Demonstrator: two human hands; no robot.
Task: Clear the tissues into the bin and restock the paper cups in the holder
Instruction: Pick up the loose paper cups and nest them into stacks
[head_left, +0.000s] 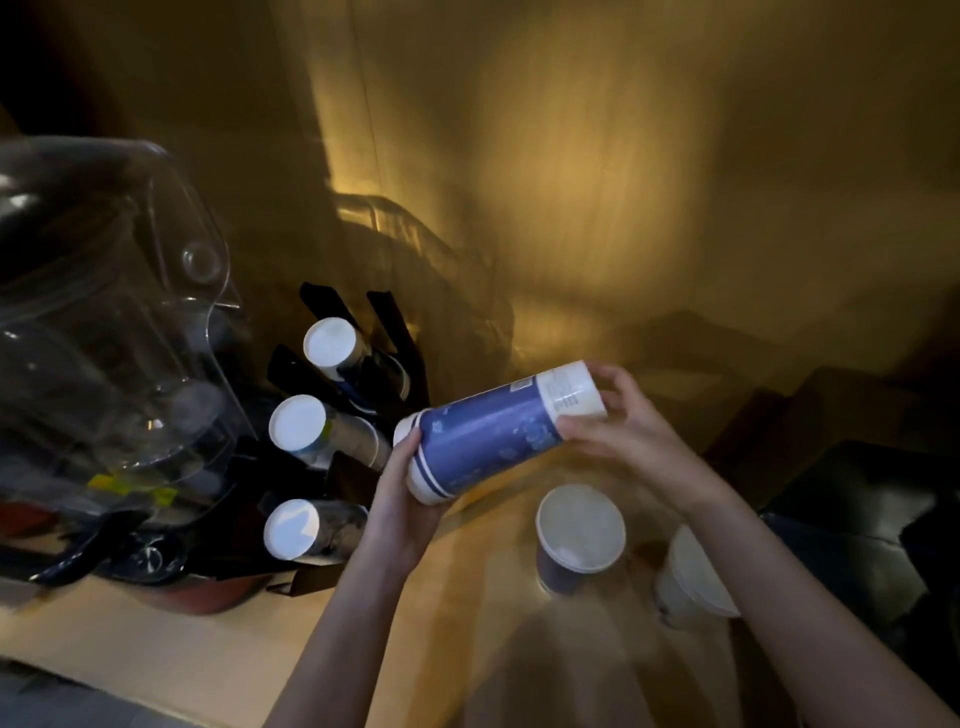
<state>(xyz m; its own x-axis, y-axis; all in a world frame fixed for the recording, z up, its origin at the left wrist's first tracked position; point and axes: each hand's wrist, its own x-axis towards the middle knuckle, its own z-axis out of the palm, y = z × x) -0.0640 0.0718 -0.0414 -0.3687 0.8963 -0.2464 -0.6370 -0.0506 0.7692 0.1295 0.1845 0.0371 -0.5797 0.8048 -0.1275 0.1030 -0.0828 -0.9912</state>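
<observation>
Cups stack is lying almost level above the bench, its long axis running eight to two o'clock; your left hand and right hand are gripping its ends, near the holder.

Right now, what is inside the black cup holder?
Three cup stacks lie in the black cup holder, white ends toward the camera: top, middle, bottom. Their far ends and any deeper slots are hidden in shadow.

The printed label on the blue cup stack is too blurred to read.
</observation>
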